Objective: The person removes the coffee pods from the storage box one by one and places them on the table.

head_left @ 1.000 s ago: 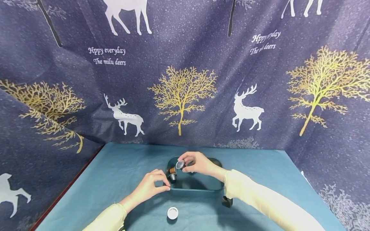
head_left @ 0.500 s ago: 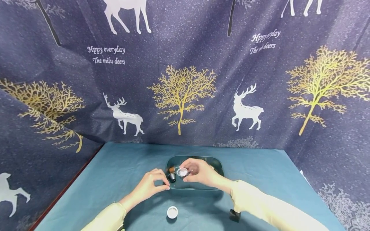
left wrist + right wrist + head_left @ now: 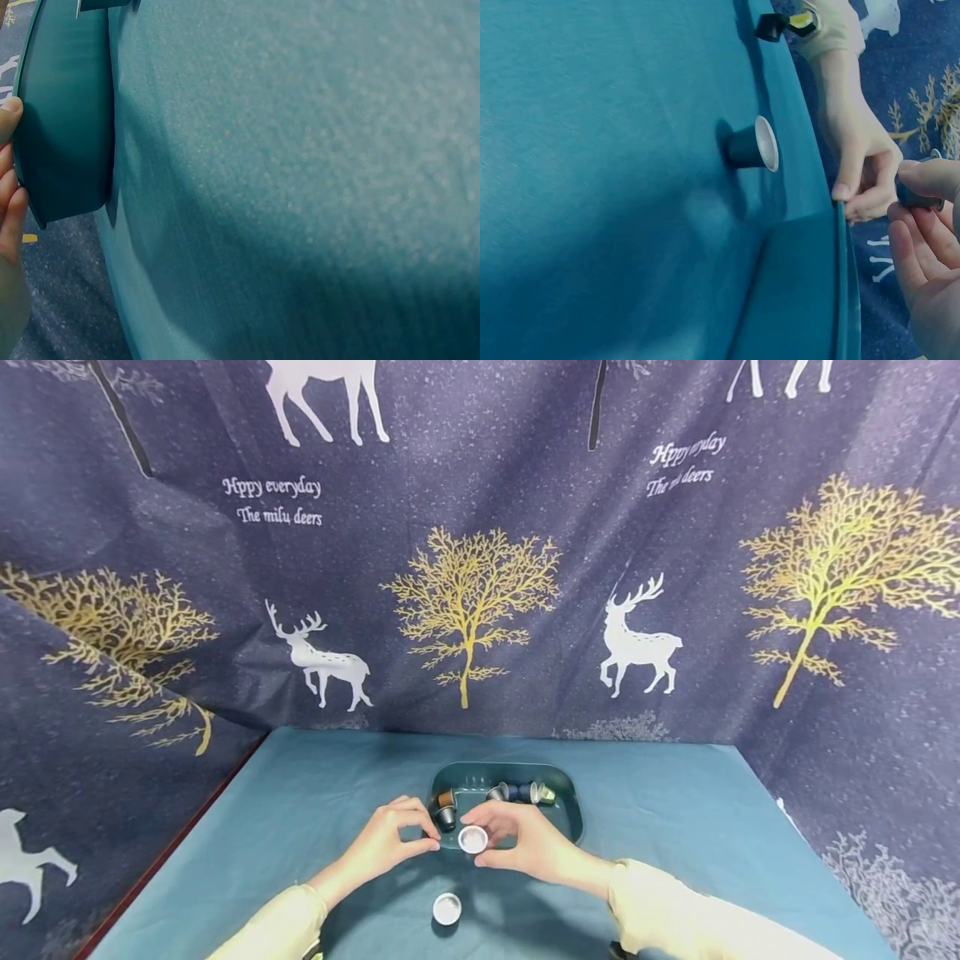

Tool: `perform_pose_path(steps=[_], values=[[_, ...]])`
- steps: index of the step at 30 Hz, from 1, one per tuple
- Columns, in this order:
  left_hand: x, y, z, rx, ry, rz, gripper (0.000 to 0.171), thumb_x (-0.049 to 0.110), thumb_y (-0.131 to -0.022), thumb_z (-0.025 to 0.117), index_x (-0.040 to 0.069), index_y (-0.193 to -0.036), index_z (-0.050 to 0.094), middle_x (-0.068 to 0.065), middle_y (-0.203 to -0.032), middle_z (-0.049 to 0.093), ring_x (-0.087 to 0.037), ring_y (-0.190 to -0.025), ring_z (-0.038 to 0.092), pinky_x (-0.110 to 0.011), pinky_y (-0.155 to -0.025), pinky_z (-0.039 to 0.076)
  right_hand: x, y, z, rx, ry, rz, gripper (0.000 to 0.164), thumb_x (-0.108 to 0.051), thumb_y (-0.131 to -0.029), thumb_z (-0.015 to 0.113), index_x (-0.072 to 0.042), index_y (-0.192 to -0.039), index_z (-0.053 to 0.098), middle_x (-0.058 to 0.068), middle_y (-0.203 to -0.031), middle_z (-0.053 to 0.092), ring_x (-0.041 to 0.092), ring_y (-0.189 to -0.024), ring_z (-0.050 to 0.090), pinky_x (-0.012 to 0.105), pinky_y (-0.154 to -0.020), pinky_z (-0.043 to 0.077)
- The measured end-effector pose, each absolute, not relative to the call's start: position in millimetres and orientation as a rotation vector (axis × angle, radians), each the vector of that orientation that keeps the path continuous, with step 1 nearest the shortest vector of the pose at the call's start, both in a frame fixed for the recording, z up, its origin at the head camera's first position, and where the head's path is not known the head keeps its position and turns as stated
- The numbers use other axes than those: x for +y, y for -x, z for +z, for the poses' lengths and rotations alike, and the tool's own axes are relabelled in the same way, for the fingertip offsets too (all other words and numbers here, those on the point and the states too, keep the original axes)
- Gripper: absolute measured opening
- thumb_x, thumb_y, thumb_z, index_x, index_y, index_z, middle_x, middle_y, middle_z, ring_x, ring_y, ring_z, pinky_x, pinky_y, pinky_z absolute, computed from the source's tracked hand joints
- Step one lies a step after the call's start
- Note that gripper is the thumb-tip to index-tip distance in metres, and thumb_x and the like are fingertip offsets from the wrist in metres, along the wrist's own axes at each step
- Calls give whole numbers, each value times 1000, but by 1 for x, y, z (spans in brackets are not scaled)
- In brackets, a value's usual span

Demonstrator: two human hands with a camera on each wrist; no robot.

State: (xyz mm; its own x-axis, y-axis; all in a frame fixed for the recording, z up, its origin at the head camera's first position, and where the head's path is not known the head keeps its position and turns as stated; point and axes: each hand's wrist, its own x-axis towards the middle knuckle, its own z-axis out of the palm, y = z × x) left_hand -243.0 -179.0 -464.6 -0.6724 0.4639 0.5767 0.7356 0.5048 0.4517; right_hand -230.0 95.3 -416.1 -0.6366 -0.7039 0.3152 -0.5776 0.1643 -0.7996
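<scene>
My right hand (image 3: 528,845) pinches a coffee capsule (image 3: 473,839) between thumb and fingers, over the near rim of a dark green bin (image 3: 504,765). The capsule's pale lid faces the head camera; its dark body shows in the right wrist view. My left hand (image 3: 393,837) grips the bin's near left corner, thumb and fingers on either side of the rim, plainest in the right wrist view. Another coffee capsule (image 3: 751,147) stands on the table before the bin, its white lid up, its body dark teal.
Inside the bin, a brown capsule (image 3: 446,798) and a black capsule (image 3: 446,818) lie at the left. Silver, blue and light green capsules (image 3: 547,796) lie along the back right. A blue-green cloth (image 3: 337,760) covers the table, and a patterned curtain (image 3: 525,693) hangs behind.
My right hand has drawn the capsule from above the bin's inside toward its near rim, uncovering the capsules at the back right. The left hand has stayed on the bin's corner.
</scene>
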Motion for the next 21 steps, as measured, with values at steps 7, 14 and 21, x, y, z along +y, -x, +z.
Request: perform_pose_path(steps=[7, 14, 21], values=[[-179, 243, -466, -2387, 990, -969, 19, 16, -73, 87, 27, -82, 75, 18, -83, 64, -1, -84, 55, -26, -78, 50, 98, 219, -428, 2293, 1358, -1432, 41, -13, -84, 79, -12, -123, 65, 8, -111, 73, 4, -88, 69, 31, -80, 59], [-179, 243, -466, -2406, 980, -973, 23, 16, -74, 86, 33, -83, 73, 19, -83, 64, 0, -84, 54, -26, -79, 50, 100, 209, -438, 2383, 1419, -1367, 41, -14, -81, 81, -20, -119, 67, -3, -107, 70, 3, -89, 61, 22, -71, 56], [-179, 244, -467, -2402, 984, -969, 22, 17, -74, 86, 32, -83, 74, 19, -83, 63, 0, -84, 55, -26, -79, 50, 102, 201, -448, 2399, 1339, -1342, 41, -16, -82, 81, -23, -119, 66, -6, -105, 67, 2, -84, 58, 21, -66, 54]])
